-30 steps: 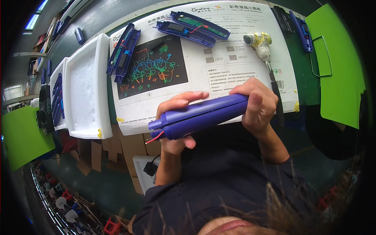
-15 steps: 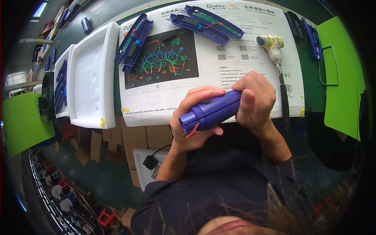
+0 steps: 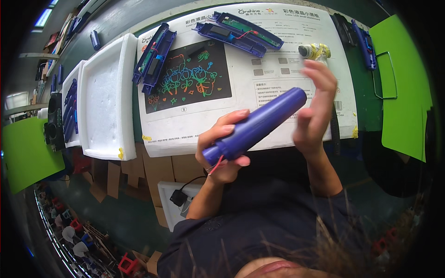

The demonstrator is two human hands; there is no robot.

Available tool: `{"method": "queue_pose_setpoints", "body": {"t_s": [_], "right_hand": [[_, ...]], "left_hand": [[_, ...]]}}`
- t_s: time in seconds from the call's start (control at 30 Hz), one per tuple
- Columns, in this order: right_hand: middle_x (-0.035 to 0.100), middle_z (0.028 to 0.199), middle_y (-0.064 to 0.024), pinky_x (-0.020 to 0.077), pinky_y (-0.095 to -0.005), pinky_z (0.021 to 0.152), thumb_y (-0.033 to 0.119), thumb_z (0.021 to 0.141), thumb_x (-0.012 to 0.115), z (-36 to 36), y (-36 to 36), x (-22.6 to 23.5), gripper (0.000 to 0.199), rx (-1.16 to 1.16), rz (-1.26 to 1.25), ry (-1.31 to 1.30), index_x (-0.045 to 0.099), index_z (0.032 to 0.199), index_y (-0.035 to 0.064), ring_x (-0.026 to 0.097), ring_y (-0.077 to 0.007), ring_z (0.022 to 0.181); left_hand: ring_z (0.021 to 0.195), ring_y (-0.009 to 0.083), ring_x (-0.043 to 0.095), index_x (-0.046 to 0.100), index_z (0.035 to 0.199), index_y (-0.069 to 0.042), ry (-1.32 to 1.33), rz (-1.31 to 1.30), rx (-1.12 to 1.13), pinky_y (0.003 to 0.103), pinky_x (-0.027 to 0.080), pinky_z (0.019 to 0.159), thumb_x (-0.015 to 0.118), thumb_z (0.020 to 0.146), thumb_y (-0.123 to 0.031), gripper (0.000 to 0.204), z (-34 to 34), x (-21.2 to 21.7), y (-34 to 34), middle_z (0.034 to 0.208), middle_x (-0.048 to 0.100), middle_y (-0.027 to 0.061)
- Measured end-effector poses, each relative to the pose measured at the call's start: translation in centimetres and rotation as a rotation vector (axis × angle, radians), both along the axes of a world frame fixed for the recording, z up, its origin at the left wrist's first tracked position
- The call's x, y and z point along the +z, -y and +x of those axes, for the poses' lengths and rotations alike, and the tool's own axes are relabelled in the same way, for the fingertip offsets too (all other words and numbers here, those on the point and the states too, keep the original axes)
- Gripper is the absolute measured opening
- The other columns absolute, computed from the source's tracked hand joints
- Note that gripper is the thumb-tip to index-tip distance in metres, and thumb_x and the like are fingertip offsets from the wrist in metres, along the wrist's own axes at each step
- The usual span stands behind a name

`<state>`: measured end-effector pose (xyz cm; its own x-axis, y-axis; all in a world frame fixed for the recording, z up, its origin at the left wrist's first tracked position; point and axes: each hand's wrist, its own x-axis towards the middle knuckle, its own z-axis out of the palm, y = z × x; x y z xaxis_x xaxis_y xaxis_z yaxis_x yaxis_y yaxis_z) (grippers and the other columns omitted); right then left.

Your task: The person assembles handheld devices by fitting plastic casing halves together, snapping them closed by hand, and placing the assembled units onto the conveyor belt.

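A blue cylindrical plastic casing (image 3: 264,121) slants up to the right over the board, a red wire hanging from its lower left end. My left hand (image 3: 221,139) grips it near that end, thumb below and fingers over the top. Beside the casing's upper end my right hand (image 3: 317,106) is off it, slightly blurred, fingers apart and holding nothing. Partly behind that hand lies a hammer (image 3: 320,51), its head wrapped in yellowish tape and its dark handle pointing toward me.
Opened blue casings with green circuit boards (image 3: 155,58) (image 3: 241,32) lie on the printed white board (image 3: 185,132). A white foam tray (image 3: 107,97) stands left; another behind it holds blue parts (image 3: 71,111). Green sheets (image 3: 402,88) flank the table. A blue casing (image 3: 365,45) lies far right.
My right hand has let go of the casing and opened, moving slightly right and up. The casing, held by my left hand alone, now tilts more steeply, its right end bare.
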<state>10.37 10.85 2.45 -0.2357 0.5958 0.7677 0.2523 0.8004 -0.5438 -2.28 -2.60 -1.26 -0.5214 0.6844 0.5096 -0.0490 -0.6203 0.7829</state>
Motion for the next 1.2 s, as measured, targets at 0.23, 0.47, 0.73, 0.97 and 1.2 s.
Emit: {"method": "queue_pose_setpoints", "body": {"t_s": [0.23, 0.47, 0.73, 0.97, 1.2], "right_hand": [[0.059, 0.117, -0.0153, 0.0475, -0.0369, 0.095, 0.028, 0.096, 0.059, 0.9, 4.1, -0.8, 0.059, 0.866, -1.292, -0.602, 0.035, 0.14, -0.0027, 0.059, -0.0229, 0.111], [0.059, 0.096, -0.0115, 0.0473, -0.0375, 0.071, 0.032, 0.078, 0.075, 0.3, 1.8, 4.1, 0.056, 0.509, -0.081, 0.644, 0.06, 0.121, 0.0, 0.06, -0.0296, 0.085], [0.047, 0.06, -0.0087, 0.0364, -0.0381, 0.051, 0.032, 0.099, 0.048, -0.4, 0.8, 1.0, 0.043, 0.081, -0.024, 0.22, 0.048, 0.064, 0.006, 0.047, -0.028, 0.052], [0.049, 0.06, -0.0082, 0.0372, -0.0369, 0.051, 0.02, 0.096, 0.051, -1.0, 1.0, 0.5, 0.033, 0.228, -0.094, 0.065, 0.052, 0.066, 0.0045, 0.048, -0.0271, 0.052], [0.053, 0.063, -0.0084, 0.04, -0.038, 0.055, 0.015, 0.093, 0.054, -1.0, -0.4, -0.5, 0.027, 0.314, -0.186, 0.085, 0.055, 0.069, 0.0021, 0.051, -0.028, 0.055]], "left_hand": [[0.133, 0.0423, 0.038, 0.048, 0.126, -0.008, -0.445, -0.139, -0.106, 0.052, 0.041, 0.101, 0.086, 0.064, -0.045, 0.082, -0.3, 0.4, 0.2, 0.142, 0.035, 0.0279], [0.111, 0.0315, 0.06, 0.051, 0.12, 0.002, -0.101, -0.358, -0.132, 0.04, 0.05, 0.094, 0.076, 0.083, -0.019, 0.05, -3.8, 3.5, -0.8, 0.123, 0.057, 0.0228], [0.108, 0.0352, 0.061, 0.049, 0.113, 0.001, -0.038, -0.062, -0.088, 0.046, 0.05, 0.095, 0.08, 0.076, -0.017, 0.052, -0.8, 2.8, -1.2, 0.115, 0.058, 0.0224], [0.101, 0.0364, 0.064, 0.047, 0.111, 0.003, -0.198, -0.027, 0.016, 0.049, 0.053, 0.09, 0.079, 0.078, -0.014, 0.05, 0.0, 3.3, -1.1, 0.108, 0.06, 0.0242], [0.098, 0.0359, 0.065, 0.047, 0.109, 0.003, -0.461, -0.036, 0.147, 0.046, 0.056, 0.087, 0.079, 0.078, -0.013, 0.047, 0.2, 1.9, -1.3, 0.108, 0.061, 0.0242]]}}
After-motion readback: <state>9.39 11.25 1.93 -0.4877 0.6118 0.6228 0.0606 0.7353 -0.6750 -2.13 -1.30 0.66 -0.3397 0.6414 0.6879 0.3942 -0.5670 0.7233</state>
